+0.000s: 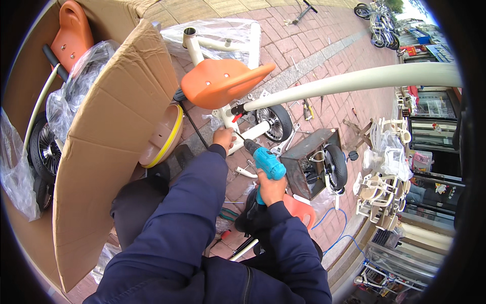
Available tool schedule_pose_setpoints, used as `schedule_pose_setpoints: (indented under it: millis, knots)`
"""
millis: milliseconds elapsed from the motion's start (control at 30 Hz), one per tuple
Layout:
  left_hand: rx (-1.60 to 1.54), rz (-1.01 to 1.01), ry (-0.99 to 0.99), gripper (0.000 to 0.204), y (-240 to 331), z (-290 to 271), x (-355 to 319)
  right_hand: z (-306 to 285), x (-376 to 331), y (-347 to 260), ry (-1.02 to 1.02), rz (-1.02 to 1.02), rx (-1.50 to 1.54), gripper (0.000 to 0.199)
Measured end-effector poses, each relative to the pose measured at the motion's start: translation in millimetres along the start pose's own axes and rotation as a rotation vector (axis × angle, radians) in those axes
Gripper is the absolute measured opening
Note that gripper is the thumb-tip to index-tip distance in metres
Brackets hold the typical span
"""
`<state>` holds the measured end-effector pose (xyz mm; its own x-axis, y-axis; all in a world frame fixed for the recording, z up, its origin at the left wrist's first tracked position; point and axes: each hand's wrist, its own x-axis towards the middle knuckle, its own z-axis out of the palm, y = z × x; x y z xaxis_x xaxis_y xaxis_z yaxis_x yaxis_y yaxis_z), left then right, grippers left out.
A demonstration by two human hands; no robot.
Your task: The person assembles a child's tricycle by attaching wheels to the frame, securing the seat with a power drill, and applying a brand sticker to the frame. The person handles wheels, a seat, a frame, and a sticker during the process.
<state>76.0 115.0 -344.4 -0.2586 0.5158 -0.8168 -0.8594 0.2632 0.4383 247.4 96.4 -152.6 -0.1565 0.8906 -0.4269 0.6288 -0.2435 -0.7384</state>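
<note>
A teal cordless drill (268, 163) is gripped in my right hand (272, 188), its bit pointing up and left toward a cream tubular frame (255, 133). Close to the bit, my left hand (224, 138) has its fingers closed at the frame; whatever they pinch is too small to make out. The frame carries an orange seat (217, 83), a small black-tyred wheel (276, 124) and a long cream tube (349, 83) that rises to the right. A red lever (237, 118) sits by the joint of that tube.
A large cardboard box (109, 142) on my left holds another orange seat (75, 30) and a wrapped wheel (46, 149). To the right stand a metal box (298, 175) and a loose wheel (335, 168). Pliers (308, 110) lie on the paving; white parts (382, 195) are piled farther right.
</note>
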Motion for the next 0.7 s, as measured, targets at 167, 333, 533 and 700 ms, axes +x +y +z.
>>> schedule_pose_setpoints:
  millis: [167,333,533,700]
  knots:
    - [0.104,0.144,-0.012,0.04,1,-7,17,0,5,1,-0.028,0.008,0.032,0.018]
    - [0.043,0.206,-0.103,0.036,-10,-10,34,1,7,0,-0.04,0.017,0.038,0.017]
    - [0.14,0.223,-0.132,0.035,-18,-17,44,-2,6,4,-0.069,0.034,0.12,0.017]
    - [0.103,0.244,-0.149,0.035,-24,-20,48,-3,9,8,-0.09,0.034,0.153,0.019]
